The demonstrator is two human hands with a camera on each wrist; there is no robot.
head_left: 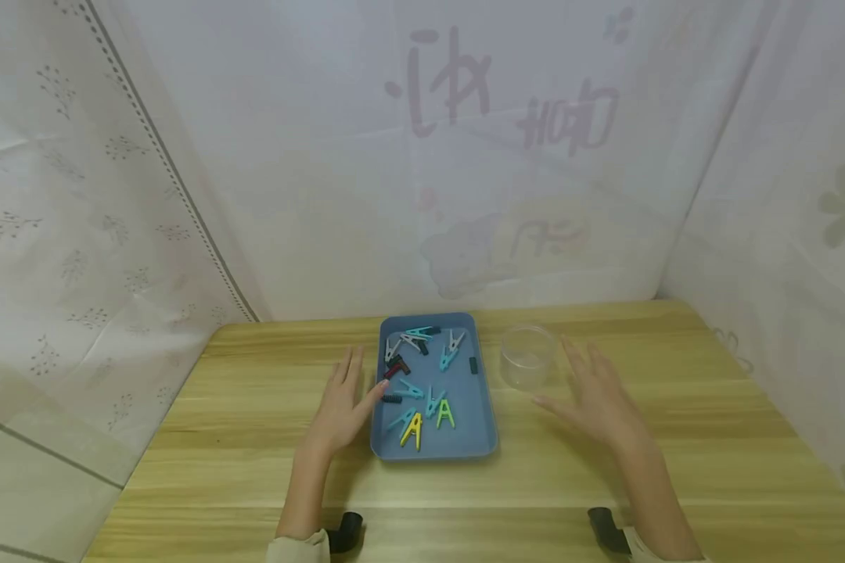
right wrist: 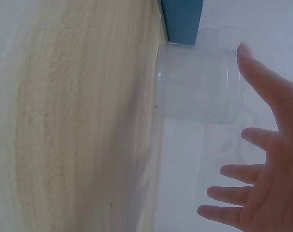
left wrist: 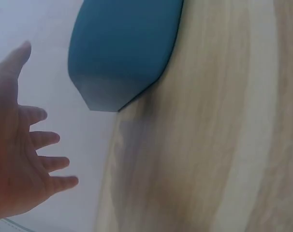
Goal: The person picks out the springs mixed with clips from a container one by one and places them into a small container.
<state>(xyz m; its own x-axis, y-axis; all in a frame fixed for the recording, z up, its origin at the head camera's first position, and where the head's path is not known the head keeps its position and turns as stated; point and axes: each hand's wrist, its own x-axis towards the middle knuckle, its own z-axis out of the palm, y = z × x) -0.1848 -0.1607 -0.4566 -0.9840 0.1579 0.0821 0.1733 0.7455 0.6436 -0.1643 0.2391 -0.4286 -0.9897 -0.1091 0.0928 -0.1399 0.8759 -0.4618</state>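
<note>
A blue tray (head_left: 458, 438) lies in the middle of the table with several small clips in it: light-blue clips (head_left: 410, 389), a yellow clip (head_left: 411, 432), a green clip (head_left: 446, 414) and white clips (head_left: 455, 341). Dark hair-claw-like pieces (head_left: 392, 399) lie among them. My left hand (head_left: 339, 410) is beside the tray's left side, fingers extended and nothing in it. To the tray's right stands a clear round jar (right wrist: 199, 84). Close to the jar, on its right, is my right hand (head_left: 598, 395), fingers spread, holding nothing.
The wooden table (head_left: 218, 438) ends at a patterned white cloth (head_left: 338, 195) behind it, and similar cloth hangs at both sides. Black curved wrist mounts (head_left: 346, 533) jut inward from both sleeves near the front.
</note>
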